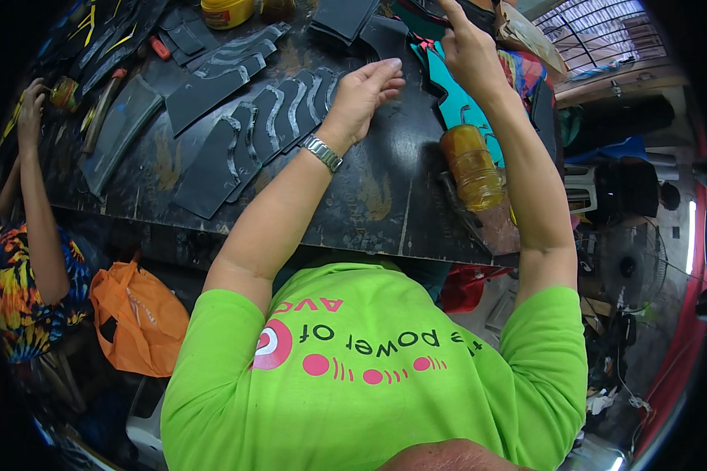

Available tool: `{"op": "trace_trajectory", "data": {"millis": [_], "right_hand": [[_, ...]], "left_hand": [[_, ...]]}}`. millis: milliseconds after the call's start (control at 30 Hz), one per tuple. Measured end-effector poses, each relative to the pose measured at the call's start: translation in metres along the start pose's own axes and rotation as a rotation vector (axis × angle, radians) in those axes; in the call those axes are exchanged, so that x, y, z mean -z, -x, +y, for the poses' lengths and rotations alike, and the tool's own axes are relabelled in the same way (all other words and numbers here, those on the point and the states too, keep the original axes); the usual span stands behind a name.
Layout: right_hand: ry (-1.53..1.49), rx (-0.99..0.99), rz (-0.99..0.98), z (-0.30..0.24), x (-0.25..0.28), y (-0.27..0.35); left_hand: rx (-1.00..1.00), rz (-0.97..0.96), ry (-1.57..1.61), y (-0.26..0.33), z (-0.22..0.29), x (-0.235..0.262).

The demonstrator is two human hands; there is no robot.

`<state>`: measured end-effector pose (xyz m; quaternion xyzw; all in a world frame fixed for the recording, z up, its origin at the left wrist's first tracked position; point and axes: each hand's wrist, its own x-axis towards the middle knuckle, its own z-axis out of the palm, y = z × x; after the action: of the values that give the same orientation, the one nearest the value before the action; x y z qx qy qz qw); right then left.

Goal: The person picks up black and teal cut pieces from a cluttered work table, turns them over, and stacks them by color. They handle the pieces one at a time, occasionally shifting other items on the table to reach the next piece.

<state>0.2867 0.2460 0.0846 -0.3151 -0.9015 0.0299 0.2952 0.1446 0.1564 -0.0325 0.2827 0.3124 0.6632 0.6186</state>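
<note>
My left hand [363,100], a metal-banded watch at its wrist, hovers over the dark table [385,177]. Its fingers curl in with the thumb against them, and I see nothing in them. Beside it lie overlapping dark cut sheets [204,184] with wavy, shiny-coated edges. My right hand [473,56] reaches to the far right of the table with the index finger stretched out; its other fingers show only in part. Below it are teal cut pieces [446,98] and a yellowish jar [471,169] with a thin bent handle sticking out.
More dark cut sheets [216,90], a hammer [102,114], a red-handled tool [159,49] and a yellow tub [228,12] occupy the far left. A co-worker's hand [31,114] is beside another jar [64,93]. An orange bag [137,318] hangs below the table's edge; a fan [628,265] stands right.
</note>
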Motion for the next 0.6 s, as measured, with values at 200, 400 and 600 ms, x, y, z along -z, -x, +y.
{"op": "trace_trajectory", "data": {"millis": [200, 400, 600], "right_hand": [[-0.106, 0.242, -0.248, -0.063, 0.005, 0.058], [-0.471, 0.159, -0.223, -0.052, 0.005, 0.040], [-0.193, -0.133, -0.317, -0.003, -0.021, 0.009]], "left_hand": [[0.118, -0.149, 0.413, 0.009, 0.010, -0.006], [-0.034, 0.036, 0.311, 0.007, 0.013, -0.002], [-0.266, 0.189, 0.288, 0.004, 0.024, 0.003]]}}
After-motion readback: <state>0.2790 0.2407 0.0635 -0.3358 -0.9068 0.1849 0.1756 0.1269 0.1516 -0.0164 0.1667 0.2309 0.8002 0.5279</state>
